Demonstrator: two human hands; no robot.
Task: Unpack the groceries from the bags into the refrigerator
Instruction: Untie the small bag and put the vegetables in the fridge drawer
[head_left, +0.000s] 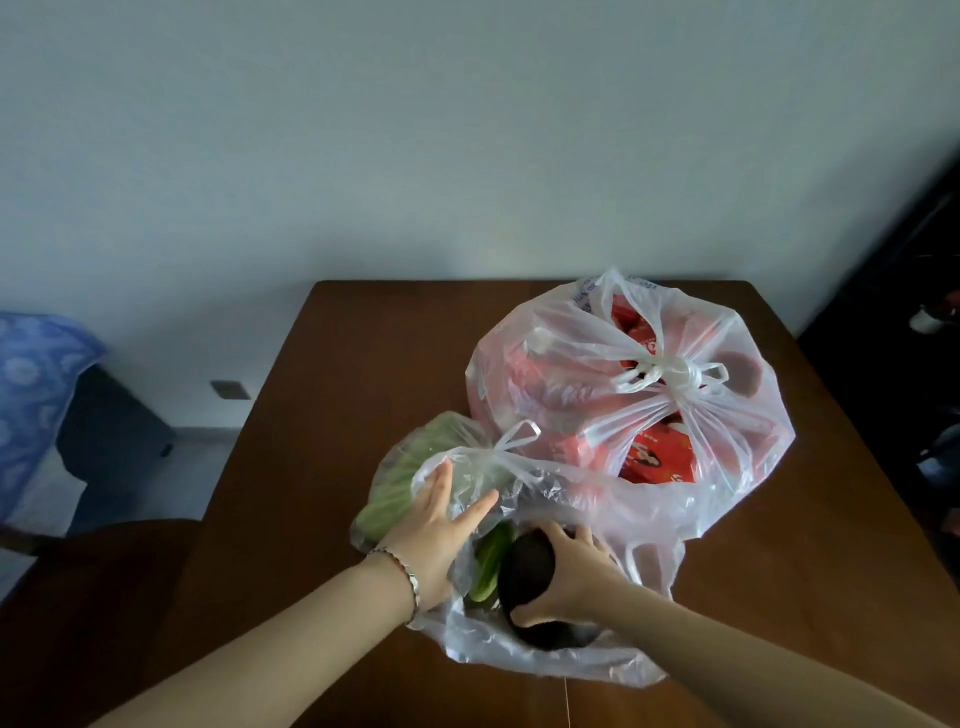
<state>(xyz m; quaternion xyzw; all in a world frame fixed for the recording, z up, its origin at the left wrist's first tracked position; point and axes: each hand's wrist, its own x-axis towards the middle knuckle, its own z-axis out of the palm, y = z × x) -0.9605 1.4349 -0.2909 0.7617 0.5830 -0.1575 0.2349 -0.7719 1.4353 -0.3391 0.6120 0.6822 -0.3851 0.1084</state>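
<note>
Two thin plastic bags sit on a brown wooden table (332, 415). The near bag (566, 660) lies open and holds green vegetables (389, 493) and a dark purple eggplant (527, 571). My right hand (571, 577) reaches into this bag and grips the eggplant. My left hand (441, 530) rests flat, fingers spread, on the bag's plastic over the green vegetables. Behind it stands a larger bag (649, 374), knotted at the top, with red packages (660, 457) showing through. The refrigerator is not in view.
A pale wall rises behind the table. At the left lies a blue patterned cloth (31, 395) over dark furniture. A dark cabinet (914, 312) stands at the right edge. A chair back (104, 545) sits at the table's near left.
</note>
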